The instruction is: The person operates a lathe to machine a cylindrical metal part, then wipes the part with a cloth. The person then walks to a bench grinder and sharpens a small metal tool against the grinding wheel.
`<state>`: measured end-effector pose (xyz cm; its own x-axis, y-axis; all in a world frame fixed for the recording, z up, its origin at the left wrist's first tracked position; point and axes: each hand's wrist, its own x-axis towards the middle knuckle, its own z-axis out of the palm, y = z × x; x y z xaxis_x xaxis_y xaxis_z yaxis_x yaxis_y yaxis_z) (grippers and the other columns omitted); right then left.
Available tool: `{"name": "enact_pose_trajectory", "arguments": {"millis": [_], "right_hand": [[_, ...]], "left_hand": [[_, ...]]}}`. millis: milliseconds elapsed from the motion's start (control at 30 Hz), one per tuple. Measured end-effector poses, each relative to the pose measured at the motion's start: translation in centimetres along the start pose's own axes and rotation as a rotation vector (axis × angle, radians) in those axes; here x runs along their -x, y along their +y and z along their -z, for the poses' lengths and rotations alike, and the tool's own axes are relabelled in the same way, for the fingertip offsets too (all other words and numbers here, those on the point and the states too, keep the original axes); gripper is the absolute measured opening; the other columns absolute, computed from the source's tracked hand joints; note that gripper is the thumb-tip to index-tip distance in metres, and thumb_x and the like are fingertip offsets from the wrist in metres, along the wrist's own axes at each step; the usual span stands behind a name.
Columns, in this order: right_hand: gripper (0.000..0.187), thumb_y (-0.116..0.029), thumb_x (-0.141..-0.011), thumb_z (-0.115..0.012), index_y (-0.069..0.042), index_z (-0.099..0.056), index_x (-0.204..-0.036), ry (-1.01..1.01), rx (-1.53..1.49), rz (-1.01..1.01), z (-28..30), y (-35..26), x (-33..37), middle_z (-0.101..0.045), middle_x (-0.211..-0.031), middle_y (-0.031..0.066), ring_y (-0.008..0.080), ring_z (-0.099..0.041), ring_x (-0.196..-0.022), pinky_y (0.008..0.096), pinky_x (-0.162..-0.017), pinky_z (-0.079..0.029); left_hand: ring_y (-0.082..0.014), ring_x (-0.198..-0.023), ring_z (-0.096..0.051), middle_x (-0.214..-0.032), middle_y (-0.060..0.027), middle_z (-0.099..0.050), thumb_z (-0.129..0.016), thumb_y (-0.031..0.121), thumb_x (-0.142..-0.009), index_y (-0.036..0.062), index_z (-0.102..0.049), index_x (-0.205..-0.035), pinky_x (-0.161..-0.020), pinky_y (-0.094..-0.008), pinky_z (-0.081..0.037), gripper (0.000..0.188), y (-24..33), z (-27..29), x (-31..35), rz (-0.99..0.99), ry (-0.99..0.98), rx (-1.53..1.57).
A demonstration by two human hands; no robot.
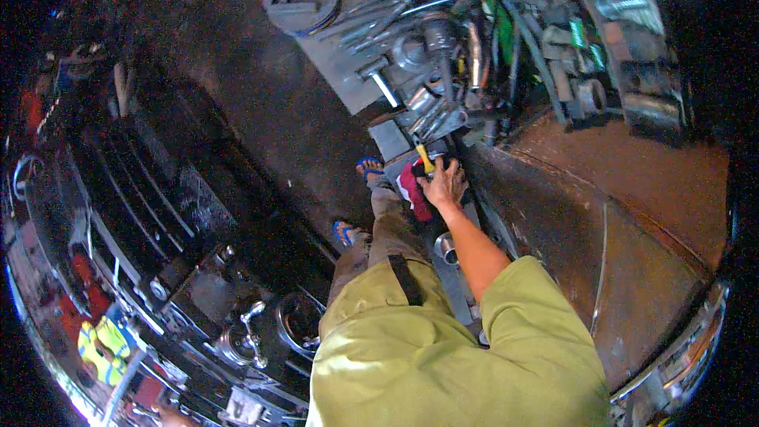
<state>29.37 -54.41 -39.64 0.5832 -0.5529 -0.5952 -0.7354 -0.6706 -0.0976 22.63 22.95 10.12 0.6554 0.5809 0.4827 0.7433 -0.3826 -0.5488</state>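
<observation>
- While our right hand sits at the lower end of the yellow-handled tool, we judge the step in hand to be handling that tool, either taking hold of it or letting it go; one view does not settle which.
- If we mean to lift it, the next move calls for closing thumb and fingers firmly on the handle and drawing it clear of what lies around it.
- Our right forearm reaches forward and slightly inward from the green sleeve, with the back of the hand toward us, the fingers bent and the thumb side facing left.
- As for the grip, we see curled fingers near the handle, but their undersides are hidden, so we cannot tell whether they pinch it or only rest beside it.
- Our left hand is out of view, so we cannot tell its state.
- The yellow-handled tool lies just beyond the red, white and dark bundle, its far end toward the heap of metal tools.
- Near it we see a grey block to the left and a T-shaped tool farther off, by the grey tabletop's near corner.
- A metal cup-like piece sits nearer us, left of our forearm.
</observation>
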Motion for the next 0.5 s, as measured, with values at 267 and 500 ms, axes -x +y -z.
{"name": "enact_pose_trajectory", "arguments": {"millis": [267, 500], "right_hand": [[0.050, -0.027, -0.072, -0.077, -0.004, -0.060, -0.112, -0.125, -0.011, 0.083, -0.6, -1.0, -3.5, -0.061, -0.114, 0.0250, 0.0415, -0.062, -0.104, 0.0476, -0.087, -0.052], [0.034, -0.024, -0.071, -0.071, -0.001, -0.067, -0.095, -0.207, -0.259, 0.358, 4.3, -2.6, 1.2, -0.069, -0.089, 0.0220, 0.0365, -0.067, -0.088, 0.0443, -0.078, -0.052]], "left_hand": [[-0.0358, -0.104, -0.060, -0.124, -0.0185, -0.059, -0.060, 0.049, -0.089, 0.0060, -0.052, -0.128, -0.088, -0.0479, -0.048, 0.059, -3.4, -3.0, -1.0, 0.029, -0.099, 0.073], [-0.0365, -0.112, -0.057, -0.133, -0.0200, -0.055, -0.061, 0.047, -0.090, 0.0031, -0.046, -0.140, -0.096, -0.0484, -0.045, 0.068, 3.1, 4.1, 4.4, 0.321, -0.064, 0.397]]}}
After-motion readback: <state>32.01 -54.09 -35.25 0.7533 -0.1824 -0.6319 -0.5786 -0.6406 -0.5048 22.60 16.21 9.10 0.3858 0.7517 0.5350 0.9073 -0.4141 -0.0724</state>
